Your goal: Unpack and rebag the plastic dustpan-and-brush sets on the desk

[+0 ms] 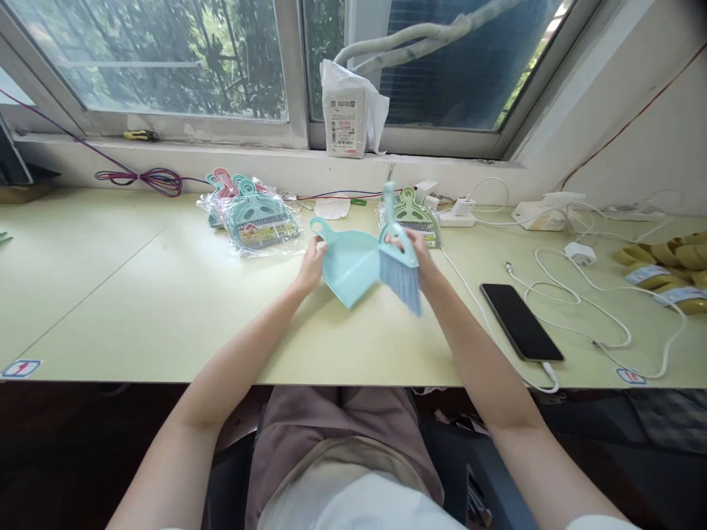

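Note:
A turquoise dustpan [352, 261] is tilted above the table, gripped along its left side by my left hand [313, 263]. My right hand [420, 259] is closed on a small matching hand brush [401, 269], whose blue bristles point down at the dustpan's right edge. The brush is slightly blurred, and its handle points up and away. Some fingers of my right hand are hidden behind the brush. Behind it lies a green dustpan and brush set [418, 213] in clear plastic.
Several wrapped dustpan sets [259, 221] lie at the back left. To the right are a phone [522, 322] on its charging cable, loose white cables, a power strip [457, 218] and yellow bundles [671, 269]. A white package [346, 121] stands on the windowsill.

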{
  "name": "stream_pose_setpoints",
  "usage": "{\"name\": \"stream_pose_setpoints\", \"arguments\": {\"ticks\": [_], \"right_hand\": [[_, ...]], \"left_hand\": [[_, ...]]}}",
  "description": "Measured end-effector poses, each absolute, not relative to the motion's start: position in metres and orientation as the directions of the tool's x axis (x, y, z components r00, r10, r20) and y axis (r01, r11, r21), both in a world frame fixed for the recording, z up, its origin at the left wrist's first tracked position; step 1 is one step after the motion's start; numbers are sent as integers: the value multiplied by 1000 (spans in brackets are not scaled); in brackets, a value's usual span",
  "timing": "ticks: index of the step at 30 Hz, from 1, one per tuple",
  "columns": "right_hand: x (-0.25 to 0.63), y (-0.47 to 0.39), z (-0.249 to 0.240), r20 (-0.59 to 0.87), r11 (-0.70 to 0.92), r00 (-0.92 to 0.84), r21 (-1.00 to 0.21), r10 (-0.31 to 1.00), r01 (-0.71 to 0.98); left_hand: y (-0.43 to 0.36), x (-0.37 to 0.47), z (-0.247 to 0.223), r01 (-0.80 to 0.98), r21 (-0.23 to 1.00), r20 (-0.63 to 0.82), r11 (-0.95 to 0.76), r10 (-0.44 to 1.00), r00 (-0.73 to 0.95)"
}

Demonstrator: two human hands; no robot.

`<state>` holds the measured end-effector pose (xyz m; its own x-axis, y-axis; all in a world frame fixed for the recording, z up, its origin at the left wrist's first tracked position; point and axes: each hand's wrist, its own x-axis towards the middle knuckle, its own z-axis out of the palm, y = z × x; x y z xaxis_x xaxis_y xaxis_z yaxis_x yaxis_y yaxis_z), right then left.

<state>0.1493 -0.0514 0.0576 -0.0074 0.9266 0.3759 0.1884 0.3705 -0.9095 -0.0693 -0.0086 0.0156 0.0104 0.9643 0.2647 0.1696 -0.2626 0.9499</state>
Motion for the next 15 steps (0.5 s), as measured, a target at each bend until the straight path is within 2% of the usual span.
{"name": "stream_pose_setpoints", "arguments": {"ticks": [3, 6, 8, 10, 13, 15], "right_hand": [[171, -52, 73, 464, 436, 88, -871, 881, 226], [187, -51, 79, 501, 379, 127, -776, 856, 503], [189, -51, 77, 495, 237, 135, -617, 858, 751], [186, -52, 73, 454, 58, 140, -395, 880, 917], [178, -51, 63, 314, -103, 135, -118, 940, 988], [174, -48, 56, 185, -131, 131, -11, 974, 991]], "left_hand": [[13, -96, 23, 117, 957, 262, -267, 964, 57], [21, -115, 30, 108, 969, 204, -221, 967, 153], [21, -123, 31, 200, 966, 125, -163, 974, 189], [20, -129, 28, 352, 931, 22, -99, 976, 215], [21, -133, 22, 531, 844, -75, -74, 964, 254], [22, -134, 20, 592, 797, -63, -116, 960, 273]]}}
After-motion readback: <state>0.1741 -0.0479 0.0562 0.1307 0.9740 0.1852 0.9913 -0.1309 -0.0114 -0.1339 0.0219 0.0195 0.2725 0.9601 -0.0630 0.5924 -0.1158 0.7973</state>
